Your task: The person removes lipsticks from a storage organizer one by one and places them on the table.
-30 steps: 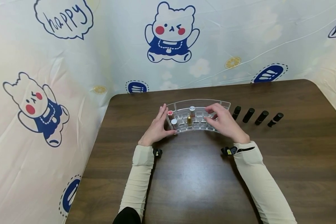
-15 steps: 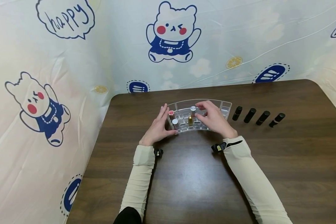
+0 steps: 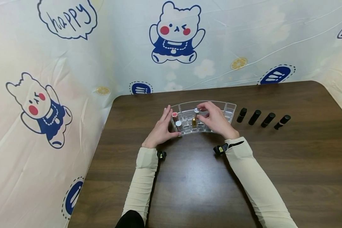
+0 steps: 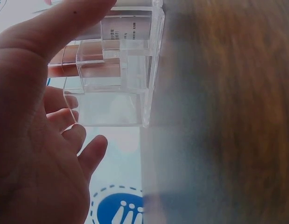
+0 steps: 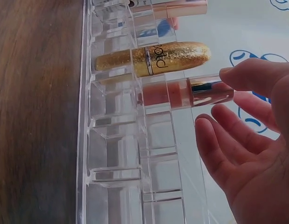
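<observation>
Right wrist: shiny-capped pink tube (image 5: 185, 93).

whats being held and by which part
Right hand pinches the lip gloss by its cap; left hand holds the clear rack by its left end.

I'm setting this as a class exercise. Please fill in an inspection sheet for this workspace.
Surface: brown wood-look table.
Job's things: clear curved holder bearing a red-topped tube, a pale-topped tube, a gold tube and a pink tube; four black tubes on the table, right of the holder.
Clutter: dark shape at the head view's lower edge; unclear what.
Left grip: rests against the holder's left end.
Right grip: pinches the pink tube's cap.
Cables: nothing seen.
Surroundings: pale hangings with cartoon figures and "happy".
</observation>
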### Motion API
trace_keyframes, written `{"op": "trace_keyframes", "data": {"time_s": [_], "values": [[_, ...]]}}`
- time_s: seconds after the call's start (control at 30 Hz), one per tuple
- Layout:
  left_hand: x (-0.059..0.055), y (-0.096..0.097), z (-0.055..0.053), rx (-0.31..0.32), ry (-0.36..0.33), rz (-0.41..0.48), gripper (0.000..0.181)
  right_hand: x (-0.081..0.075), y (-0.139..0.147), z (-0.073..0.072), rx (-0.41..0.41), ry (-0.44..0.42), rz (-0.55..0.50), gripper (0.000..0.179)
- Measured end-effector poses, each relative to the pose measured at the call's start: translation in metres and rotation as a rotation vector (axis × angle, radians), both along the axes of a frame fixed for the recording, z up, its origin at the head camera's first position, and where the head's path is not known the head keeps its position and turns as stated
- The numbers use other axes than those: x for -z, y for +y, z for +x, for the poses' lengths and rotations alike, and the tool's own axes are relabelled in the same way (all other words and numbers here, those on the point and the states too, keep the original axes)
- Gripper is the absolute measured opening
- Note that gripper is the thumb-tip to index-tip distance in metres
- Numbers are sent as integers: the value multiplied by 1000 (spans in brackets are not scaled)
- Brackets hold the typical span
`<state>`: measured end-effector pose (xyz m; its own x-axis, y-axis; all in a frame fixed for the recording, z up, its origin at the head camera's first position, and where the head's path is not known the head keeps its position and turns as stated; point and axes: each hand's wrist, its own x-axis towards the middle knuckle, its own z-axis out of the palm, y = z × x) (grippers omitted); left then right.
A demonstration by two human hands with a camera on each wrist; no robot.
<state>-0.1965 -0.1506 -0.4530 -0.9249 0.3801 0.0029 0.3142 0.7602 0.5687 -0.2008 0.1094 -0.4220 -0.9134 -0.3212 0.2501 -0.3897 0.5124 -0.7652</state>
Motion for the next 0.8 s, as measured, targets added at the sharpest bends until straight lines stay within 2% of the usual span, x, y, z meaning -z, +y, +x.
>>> {"op": "trace_keyframes", "data": {"time_s": [0.8], "values": [[0, 0, 0, -4, 0, -22, 112, 7, -8, -4, -4, 43, 1, 32]]}}
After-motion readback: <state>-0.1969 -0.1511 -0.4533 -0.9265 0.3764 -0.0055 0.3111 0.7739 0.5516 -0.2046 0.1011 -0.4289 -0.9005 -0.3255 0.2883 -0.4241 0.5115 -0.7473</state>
